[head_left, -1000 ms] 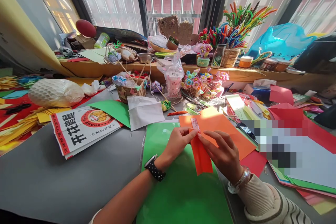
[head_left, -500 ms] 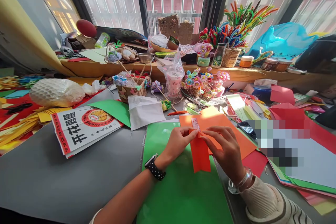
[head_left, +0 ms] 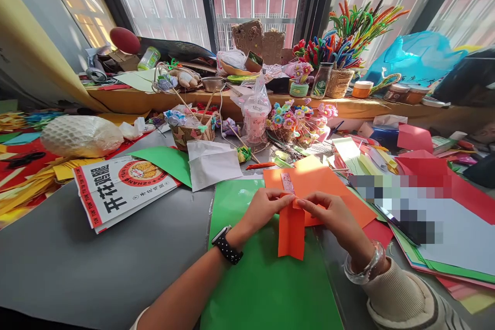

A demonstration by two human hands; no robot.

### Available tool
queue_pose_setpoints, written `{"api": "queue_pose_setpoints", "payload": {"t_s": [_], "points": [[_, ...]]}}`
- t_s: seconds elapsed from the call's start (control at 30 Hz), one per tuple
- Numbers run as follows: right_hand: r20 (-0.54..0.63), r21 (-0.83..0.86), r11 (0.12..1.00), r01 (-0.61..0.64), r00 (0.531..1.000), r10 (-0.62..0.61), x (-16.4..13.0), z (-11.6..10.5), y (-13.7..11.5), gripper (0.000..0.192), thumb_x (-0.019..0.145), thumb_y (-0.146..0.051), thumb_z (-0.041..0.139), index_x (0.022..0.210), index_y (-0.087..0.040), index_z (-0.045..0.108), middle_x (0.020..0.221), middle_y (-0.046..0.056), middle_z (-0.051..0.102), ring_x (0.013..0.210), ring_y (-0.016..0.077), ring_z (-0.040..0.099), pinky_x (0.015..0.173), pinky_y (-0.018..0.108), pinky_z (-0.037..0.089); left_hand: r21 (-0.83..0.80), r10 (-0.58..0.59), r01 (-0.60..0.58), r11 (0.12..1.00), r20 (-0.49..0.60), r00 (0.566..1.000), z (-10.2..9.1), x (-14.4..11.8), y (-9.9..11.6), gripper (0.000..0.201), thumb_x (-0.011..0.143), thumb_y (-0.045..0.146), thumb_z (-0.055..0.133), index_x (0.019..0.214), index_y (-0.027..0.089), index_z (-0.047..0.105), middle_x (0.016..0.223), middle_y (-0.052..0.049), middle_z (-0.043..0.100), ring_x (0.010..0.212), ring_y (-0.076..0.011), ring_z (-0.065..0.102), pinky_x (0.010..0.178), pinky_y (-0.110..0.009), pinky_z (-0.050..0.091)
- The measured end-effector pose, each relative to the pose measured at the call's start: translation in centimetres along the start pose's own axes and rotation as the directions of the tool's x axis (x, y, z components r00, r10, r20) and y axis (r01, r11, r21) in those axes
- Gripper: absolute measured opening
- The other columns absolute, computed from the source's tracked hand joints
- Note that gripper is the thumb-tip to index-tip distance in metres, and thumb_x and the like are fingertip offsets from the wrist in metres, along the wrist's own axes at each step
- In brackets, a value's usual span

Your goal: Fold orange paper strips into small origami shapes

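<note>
A folded strip of orange paper (head_left: 291, 232) hangs from my two hands, its lower end loose and creased lengthwise. My left hand (head_left: 269, 206) pinches its upper edge between thumb and fingers. At the top right corner, my right hand (head_left: 328, 211) is closed with thumb and forefinger on a small folded-over flap. Behind the fingers, a small pink patterned strip (head_left: 287, 183) lies on larger orange sheets (head_left: 332, 191). Beneath my hands is a glossy green sheet (head_left: 266, 289) on the grey table.
A printed paper bag (head_left: 127, 191) and a white paper sheet (head_left: 214, 167) lie to the left. At right sit a phone (head_left: 398, 224) and stacked coloured paper (head_left: 464, 237). A plastic-wrapped cup (head_left: 256, 118) and crocheted flowers (head_left: 290, 118) stand behind.
My right hand has lowered and turned inward, with its fingers now curled closer to the left thumb. The top right corner of the orange strip is now folded over.
</note>
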State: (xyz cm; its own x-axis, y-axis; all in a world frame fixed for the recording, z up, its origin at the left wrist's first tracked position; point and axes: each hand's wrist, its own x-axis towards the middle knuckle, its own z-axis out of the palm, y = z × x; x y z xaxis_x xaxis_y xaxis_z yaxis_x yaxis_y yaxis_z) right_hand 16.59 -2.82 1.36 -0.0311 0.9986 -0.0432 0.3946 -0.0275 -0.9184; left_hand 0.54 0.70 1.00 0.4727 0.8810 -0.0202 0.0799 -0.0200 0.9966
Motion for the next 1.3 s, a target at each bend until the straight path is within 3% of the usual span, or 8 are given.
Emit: {"api": "queue_pose_setpoints", "payload": {"t_s": [0.23, 0.43, 0.6, 0.93, 1.07, 1.3], "points": [[0.121, 0.133, 0.986, -0.102, 0.989, 0.086, 0.1, 0.2, -0.1, 0.032, 0.065, -0.044, 0.057, 0.076, -0.014, 0.064, 0.077, 0.006, 0.064, 0.073, 0.019, 0.058, 0.063, 0.027, 0.046, -0.017, -0.057, 0.057, 0.998, -0.017, 0.998, 0.0, 0.2, -0.4, 0.028, 0.066, 0.035, 0.057, 0.083, 0.013, 0.064, 0.079, -0.006, 0.061, 0.071, -0.0159, 0.053, 0.061, -0.023, 0.04], [0.139, 0.191, 0.969, -0.154, 0.982, 0.129, 0.1, 0.2, -0.2, 0.028, 0.063, -0.041, 0.06, 0.074, -0.015, 0.065, 0.075, 0.004, 0.063, 0.071, 0.0163, 0.057, 0.06, 0.024, 0.045, 0.008, -0.031, 0.032, 0.999, -0.06, 0.998, -0.1, 0.5, -1.0, 0.037, 0.062, 0.035, 0.061, 0.092, 0.013, 0.058, 0.068, -0.002, 0.054, 0.062, -0.0119, 0.05, 0.054, -0.021, 0.037], [0.148, 0.176, 0.974, -0.144, 0.982, 0.119, 0.1, 0.4, -0.2, 0.026, 0.063, -0.04, 0.061, 0.069, -0.015, 0.064, 0.057, -0.001, 0.058, 0.052, 0.0092, 0.049, 0.045, 0.019, 0.035, -0.026, -0.05, 0.047, 0.999, -0.106, 0.993, -0.1, 0.5, -1.1, 0.055, 0.059, 0.031, 0.065, 0.107, 0.016, 0.044, 0.059, 0.005, 0.044, 0.055, -0.0084, 0.045, 0.052, -0.02, 0.035], [0.177, 0.186, 0.97, -0.159, 0.976, 0.126, -0.1, 0.5, -0.6, 0.027, 0.064, -0.039, 0.06, 0.07, -0.013, 0.064, 0.052, -0.002, 0.054, 0.044, 0.0066, 0.042, 0.042, 0.019, 0.029, -0.086, -0.029, 0.018, 0.996, -0.135, 0.99, 0.1, 0.2, -1.1, 0.077, 0.06, 0.026, 0.066, 0.125, 0.019, 0.024, 0.061, 0.006, 0.044, 0.061, -0.0102, 0.049, 0.061, -0.024, 0.038], [0.166, 0.178, 0.97, -0.163, 0.977, 0.134, 0.0, 0.5, -0.5, 0.026, 0.063, -0.038, 0.06, 0.069, -0.014, 0.065, 0.051, -0.002, 0.054, 0.045, 0.0074, 0.043, 0.043, 0.02, 0.03, -0.072, -0.038, 0.029, 0.997, -0.13, 0.991, 0.1, 0.1, -0.8, 0.079, 0.06, 0.028, 0.066, 0.126, 0.019, 0.022, 0.062, 0.005, 0.045, 0.06, -0.0099, 0.049, 0.061, -0.024, 0.039], [0.078, 0.172, 0.977, -0.126, 0.99, 0.114, 0.2, 0.1, -0.2, 0.026, 0.062, -0.04, 0.061, 0.068, -0.015, 0.065, 0.06, -0.001, 0.058, 0.05, 0.0089, 0.044, 0.043, 0.02, 0.03, -0.077, -0.162, 0.157, 0.985, -0.056, 0.985, -0.2, 0.2, -0.4, 0.081, 0.058, 0.033, 0.067, 0.124, 0.016, 0.024, 0.071, 0.0, 0.052, 0.06, -0.0105, 0.05, 0.058, -0.023, 0.039]]}}
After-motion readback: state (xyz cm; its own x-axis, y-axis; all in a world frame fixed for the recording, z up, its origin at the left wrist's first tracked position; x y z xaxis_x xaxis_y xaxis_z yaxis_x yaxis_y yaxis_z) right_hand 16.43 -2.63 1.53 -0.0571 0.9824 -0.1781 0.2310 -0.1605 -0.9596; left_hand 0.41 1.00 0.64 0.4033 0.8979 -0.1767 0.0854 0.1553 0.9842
